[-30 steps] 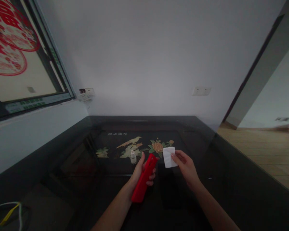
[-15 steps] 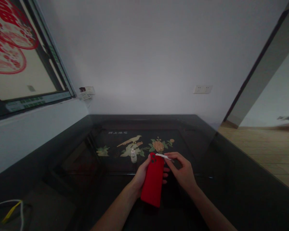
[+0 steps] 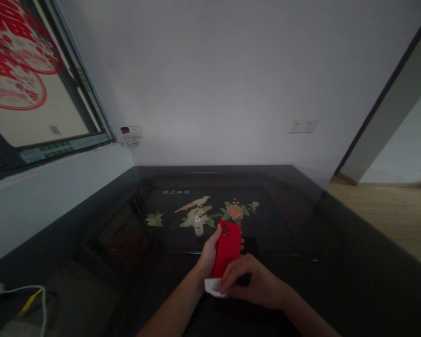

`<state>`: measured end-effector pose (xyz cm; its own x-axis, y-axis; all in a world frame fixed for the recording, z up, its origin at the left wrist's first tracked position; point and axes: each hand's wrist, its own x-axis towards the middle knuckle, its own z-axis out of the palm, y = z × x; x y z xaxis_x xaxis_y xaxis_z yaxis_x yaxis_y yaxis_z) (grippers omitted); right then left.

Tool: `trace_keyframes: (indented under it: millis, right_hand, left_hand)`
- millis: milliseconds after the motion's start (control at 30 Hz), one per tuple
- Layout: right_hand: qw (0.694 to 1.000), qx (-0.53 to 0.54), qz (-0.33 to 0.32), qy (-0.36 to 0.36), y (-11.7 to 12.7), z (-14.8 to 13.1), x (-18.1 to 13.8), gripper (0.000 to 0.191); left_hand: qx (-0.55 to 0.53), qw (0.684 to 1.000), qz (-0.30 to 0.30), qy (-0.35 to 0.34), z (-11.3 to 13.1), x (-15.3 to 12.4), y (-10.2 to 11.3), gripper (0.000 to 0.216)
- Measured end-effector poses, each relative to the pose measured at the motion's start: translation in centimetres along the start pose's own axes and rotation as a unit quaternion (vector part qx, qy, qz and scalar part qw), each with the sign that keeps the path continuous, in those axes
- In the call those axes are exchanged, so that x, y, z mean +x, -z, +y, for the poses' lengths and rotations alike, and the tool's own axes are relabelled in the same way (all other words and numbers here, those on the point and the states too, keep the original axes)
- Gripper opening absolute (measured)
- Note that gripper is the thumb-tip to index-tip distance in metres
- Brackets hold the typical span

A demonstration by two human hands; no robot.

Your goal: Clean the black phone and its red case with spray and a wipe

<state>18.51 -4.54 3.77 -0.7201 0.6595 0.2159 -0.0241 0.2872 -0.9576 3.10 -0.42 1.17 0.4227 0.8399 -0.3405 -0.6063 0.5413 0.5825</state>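
A phone in a red case rests in my left hand, its back with the camera cluster facing up. The left thumb lies along one edge and fingertips show at the other. My right hand pinches a small white cloth or tissue over the lower end of the phone. That end is covered by the cloth and the fingers. Just beyond my left hand, a small clear bottle with a pale cap stands upright on the table.
The glossy black table carries a bird-and-flower picture. White and yellow cables lie at the lower left. A wall with sockets rises behind, and a window is at the left.
My right hand has moved with the white cloth from the camera end of the phone down to its lower end. My left hand still holds the phone. The view has shifted slightly.
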Motion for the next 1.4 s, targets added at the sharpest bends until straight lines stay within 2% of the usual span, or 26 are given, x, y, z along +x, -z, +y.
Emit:
trace_keyframes:
  millis: [100,167,200,267,333,400,467,500,567,767,967,1100,1200,1300,1400]
  right_hand:
    - [0.989,0.089,-0.090,-0.075,-0.1,0.0,-0.6,0.023]
    - [0.985,0.125,-0.075,-0.098,0.5,0.4,-0.9,0.024]
    - [0.986,0.135,-0.030,-0.098,0.9,0.7,-0.9,0.023]
    - [0.979,0.134,0.132,-0.082,2.1,1.3,-0.7,0.024]
    - [0.942,0.104,0.314,-0.063,3.4,2.1,-0.3,0.029]
    - [0.885,0.037,0.462,-0.033,4.5,2.8,-0.1,0.033]
    - [0.845,-0.039,0.534,-0.006,5.2,3.1,-0.1,0.032]
    - [0.836,-0.072,0.544,0.002,5.4,3.2,-0.1,0.031]
    - [0.843,-0.119,0.525,0.002,5.3,3.1,-0.2,0.028]
    - [0.920,-0.167,0.355,0.006,3.7,2.6,0.1,0.012]
    - [0.945,-0.177,0.274,0.024,3.4,2.2,-0.1,0.014]
    - [0.971,-0.137,0.192,0.031,2.7,1.4,-0.2,0.012]
    - [0.989,-0.090,0.116,0.008,1.8,0.9,-0.1,0.008]
    - [0.999,-0.013,0.025,-0.035,1.2,0.6,-0.2,0.009]
    - [0.989,0.057,-0.070,-0.115,1.4,0.6,-0.9,0.019]
  left_hand:
    - [-0.006,1.000,-0.015,-0.002,0.0,-0.4,-0.3,0.068]
    - [-0.012,1.000,-0.023,0.002,0.1,-0.4,-0.3,0.068]
    - [-0.015,0.999,-0.029,0.006,0.2,-0.4,-0.2,0.068]
    - [-0.015,0.999,-0.034,0.016,0.3,-0.3,-0.1,0.067]
    - [-0.003,0.999,-0.034,0.031,0.5,-0.2,-0.1,0.068]
    - [0.004,0.999,-0.041,0.030,0.6,-0.4,-0.3,0.073]
    - [0.000,0.998,-0.056,0.021,0.7,-0.6,-0.5,0.077]
    - [-0.002,0.998,-0.061,0.017,0.7,-0.7,-0.7,0.077]
    - [-0.002,0.998,-0.061,0.019,0.7,-0.9,-0.9,0.077]
    - [0.029,0.999,-0.019,0.033,0.5,-1.0,-0.6,0.074]
    - [0.041,0.999,-0.013,0.002,0.4,-1.1,-0.7,0.066]
    - [0.020,0.999,-0.013,-0.021,0.4,-1.0,-1.0,0.065]
    - [0.018,0.999,0.000,-0.029,0.5,-1.0,-1.0,0.062]
    - [0.023,0.999,0.011,-0.034,0.6,-1.0,-1.0,0.060]
    - [0.034,0.999,0.011,-0.038,0.6,-1.1,-1.0,0.059]
